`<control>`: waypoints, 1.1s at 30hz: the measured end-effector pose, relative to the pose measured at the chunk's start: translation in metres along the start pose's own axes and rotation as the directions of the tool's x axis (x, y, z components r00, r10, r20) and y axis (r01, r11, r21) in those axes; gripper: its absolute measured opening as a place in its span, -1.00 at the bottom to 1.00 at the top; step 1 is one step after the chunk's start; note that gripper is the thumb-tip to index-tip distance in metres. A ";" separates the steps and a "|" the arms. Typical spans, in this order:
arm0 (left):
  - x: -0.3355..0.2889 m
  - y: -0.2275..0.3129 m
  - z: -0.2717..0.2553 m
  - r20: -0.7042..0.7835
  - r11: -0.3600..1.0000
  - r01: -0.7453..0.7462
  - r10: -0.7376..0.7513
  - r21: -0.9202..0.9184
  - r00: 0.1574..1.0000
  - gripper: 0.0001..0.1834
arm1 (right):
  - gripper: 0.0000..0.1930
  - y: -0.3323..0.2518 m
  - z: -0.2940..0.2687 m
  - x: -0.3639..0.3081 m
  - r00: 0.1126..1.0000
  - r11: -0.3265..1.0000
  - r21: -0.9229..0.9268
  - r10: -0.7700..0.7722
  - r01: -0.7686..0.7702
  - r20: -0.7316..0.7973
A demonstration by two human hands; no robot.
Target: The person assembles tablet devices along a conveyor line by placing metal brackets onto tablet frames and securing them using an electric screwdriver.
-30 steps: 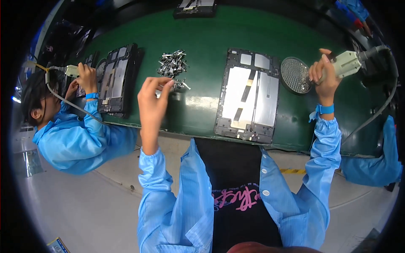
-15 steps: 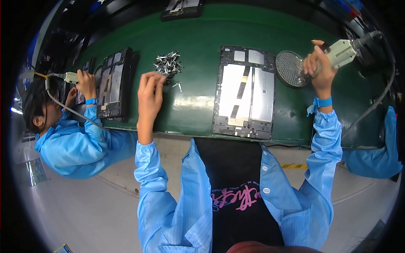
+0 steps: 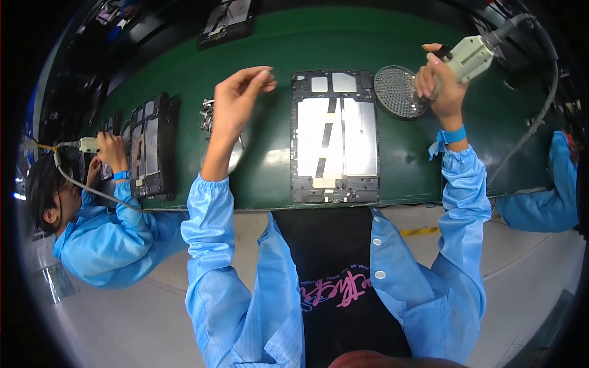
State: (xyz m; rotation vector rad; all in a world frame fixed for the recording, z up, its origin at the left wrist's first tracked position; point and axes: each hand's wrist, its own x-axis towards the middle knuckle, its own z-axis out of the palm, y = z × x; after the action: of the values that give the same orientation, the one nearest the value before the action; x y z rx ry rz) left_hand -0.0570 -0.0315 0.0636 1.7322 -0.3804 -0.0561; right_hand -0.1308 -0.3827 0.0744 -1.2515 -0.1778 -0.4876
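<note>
My left hand (image 3: 240, 97) is raised over the bench, thumb and fingertips pinched together. Whatever they may hold is too small to make out. Below it, partly hidden by the wrist, lies a pile of small black and silver metal parts (image 3: 207, 116). My right hand (image 3: 446, 92) grips a pale corded electric screwdriver (image 3: 471, 58); its tip is hidden behind my fingers. That hand is over the right edge of a round dish (image 3: 396, 91) with a dimpled surface. Between my hands lies an opened tablet (image 3: 361, 141), silver plates and black frame facing up.
A green bench (image 3: 264, 178) carries everything. Left, a co-worker (image 3: 104, 239) in blue holds a similar tool beside a stack of opened tablets (image 3: 147, 147). Another tablet (image 3: 227, 21) lies at the far edge. A cable (image 3: 540, 110) hangs at right, near another blue sleeve (image 3: 546, 196).
My left hand has left the pile of small parts and moved up and right toward the tablet, fingers pinched. My right hand still holds the screwdriver by the dish. The whole view has shifted somewhat.
</note>
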 end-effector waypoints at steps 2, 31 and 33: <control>0.011 -0.006 0.011 0.028 0.998 0.035 -0.037 0.045 0.999 -0.70 | -0.78 0.001 0.000 0.000 1.000 1.000 -0.013 -0.003 0.003 -0.005; -0.010 -0.038 0.027 0.099 0.987 0.082 -0.096 0.138 0.990 -0.74 | -0.79 0.000 0.015 0.002 0.995 0.998 -0.011 0.060 -0.060 0.077; -0.008 -0.036 0.026 0.125 0.993 0.116 -0.117 0.012 0.985 -0.74 | -0.79 -0.001 0.035 0.004 0.989 0.996 -0.016 0.092 -0.090 0.119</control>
State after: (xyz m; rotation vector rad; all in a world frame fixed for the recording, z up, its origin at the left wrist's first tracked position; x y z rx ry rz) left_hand -0.0626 -0.0489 0.0220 1.7593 -0.3714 -0.2498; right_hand -0.1228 -0.3513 0.0883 -1.2939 -0.2183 -0.3354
